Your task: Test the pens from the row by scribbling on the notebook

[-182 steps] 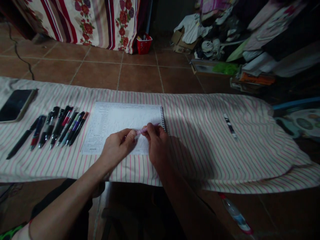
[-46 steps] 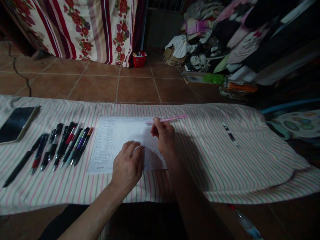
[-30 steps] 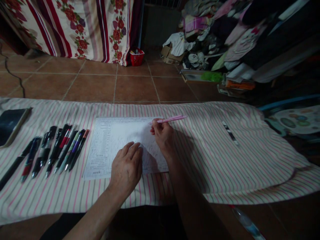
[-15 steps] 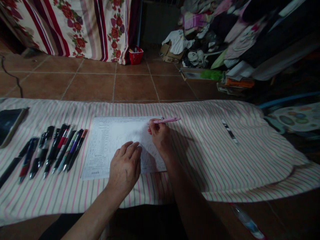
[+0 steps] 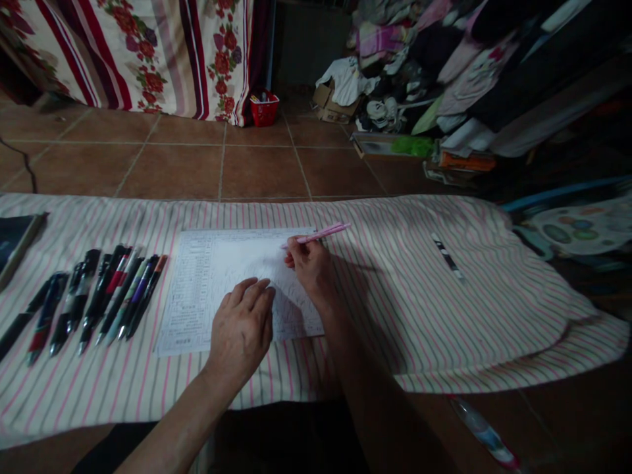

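A sheet of paper [image 5: 241,250] with print along its left side and handwriting in the middle lies on the striped cloth. My left hand [image 5: 243,316] rests flat on its lower half, fingers stretched out. In my right hand [image 5: 312,266] a pink pen [image 5: 326,232] is pinched, its tip near the upper right of the paper and its back end tilted up to the right. Left of the paper lies a row of several pens [image 5: 121,293]. A black and white stick-like thing [image 5: 447,257], perhaps a pen, lies alone to the right.
The striped cloth [image 5: 424,316] covers the table. A dark phone or tablet [image 5: 17,243] lies at its left edge. On the tiled floor stand a red basket [image 5: 264,110] and a cardboard box [image 5: 332,105] by piled clothes. A plastic bottle [image 5: 484,431] lies below at right.
My right hand and the pink pen have shifted slightly left and down over the paper. My left hand stays flat on the sheet. The whole view has moved a little.
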`<state>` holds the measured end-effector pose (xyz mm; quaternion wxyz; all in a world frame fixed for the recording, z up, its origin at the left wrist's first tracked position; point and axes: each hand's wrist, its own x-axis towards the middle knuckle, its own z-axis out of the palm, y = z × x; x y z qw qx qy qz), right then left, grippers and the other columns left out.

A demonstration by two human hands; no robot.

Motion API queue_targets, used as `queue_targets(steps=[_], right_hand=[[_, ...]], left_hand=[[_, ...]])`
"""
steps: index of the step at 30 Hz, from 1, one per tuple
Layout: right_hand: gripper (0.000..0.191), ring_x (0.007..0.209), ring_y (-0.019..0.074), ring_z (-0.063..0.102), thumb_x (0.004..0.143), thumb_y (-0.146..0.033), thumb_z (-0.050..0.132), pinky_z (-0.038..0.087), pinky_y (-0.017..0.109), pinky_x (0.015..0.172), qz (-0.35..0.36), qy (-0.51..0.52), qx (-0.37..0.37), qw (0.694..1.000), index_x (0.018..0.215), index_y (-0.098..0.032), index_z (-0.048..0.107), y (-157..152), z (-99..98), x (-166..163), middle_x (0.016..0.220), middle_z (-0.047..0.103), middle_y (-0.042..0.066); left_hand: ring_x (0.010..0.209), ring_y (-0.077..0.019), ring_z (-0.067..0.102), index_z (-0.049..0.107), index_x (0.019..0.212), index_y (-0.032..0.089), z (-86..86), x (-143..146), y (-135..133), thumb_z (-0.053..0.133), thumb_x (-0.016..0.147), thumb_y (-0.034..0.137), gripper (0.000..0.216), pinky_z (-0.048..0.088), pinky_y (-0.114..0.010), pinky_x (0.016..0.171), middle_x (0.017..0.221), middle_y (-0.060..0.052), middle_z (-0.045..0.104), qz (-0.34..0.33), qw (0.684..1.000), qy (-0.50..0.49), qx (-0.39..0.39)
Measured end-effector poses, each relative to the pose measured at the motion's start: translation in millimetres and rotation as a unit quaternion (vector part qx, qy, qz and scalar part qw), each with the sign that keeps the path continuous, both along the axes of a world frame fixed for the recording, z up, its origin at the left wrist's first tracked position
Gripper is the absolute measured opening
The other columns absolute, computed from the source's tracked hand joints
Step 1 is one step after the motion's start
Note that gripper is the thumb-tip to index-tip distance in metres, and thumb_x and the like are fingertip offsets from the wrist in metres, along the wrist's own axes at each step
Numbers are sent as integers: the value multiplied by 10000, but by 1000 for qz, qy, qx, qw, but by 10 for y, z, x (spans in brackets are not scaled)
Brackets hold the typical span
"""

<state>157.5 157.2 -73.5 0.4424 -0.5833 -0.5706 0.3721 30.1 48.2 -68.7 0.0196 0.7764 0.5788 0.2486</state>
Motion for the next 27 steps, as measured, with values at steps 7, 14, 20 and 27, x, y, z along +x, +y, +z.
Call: queue_targets(steps=[7, 14, 20, 27], right_hand=[[342, 534, 134, 623, 829, -476, 485, 507, 239, 532, -62, 68, 32, 995, 836, -156, 605, 58, -17, 66, 612, 627, 14], [348, 570, 148, 635, 838, -472, 467, 494, 250, 542, -53, 31, 21, 998, 852, -159, 619, 98, -37, 124, 644, 647, 32], [336, 519, 159, 626, 844, -464, 454, 471, 241, 504, -38, -42, 0, 998, 774, -186, 629, 60, 28, 140, 568, 638, 28], [314, 550, 167, 638, 843, -463, 452, 478, 244, 521, -42, -37, 6, 998, 766, -207, 617, 60, -17, 142, 579, 636, 24]], left_hand=[[1085, -274, 532, 622, 1075, 142, 17, -1, 9, 478, 848, 136, 269, 510, -445, 853, 1167, -82, 646, -2, 1000, 0, -2], [1069, -277, 536, 623, 1075, 135, 14, -1, 10, 484, 842, 132, 271, 514, -446, 839, 1155, -84, 652, -4, 1000, 4, 7], [1069, -279, 536, 615, 1087, 147, 14, -4, 4, 496, 828, 126, 285, 517, -447, 826, 1164, -84, 647, -6, 1000, 6, 2], [1063, -278, 544, 622, 1075, 152, 12, -11, 11, 491, 835, 132, 275, 520, -442, 822, 1151, -84, 654, -6, 1000, 4, 7]])
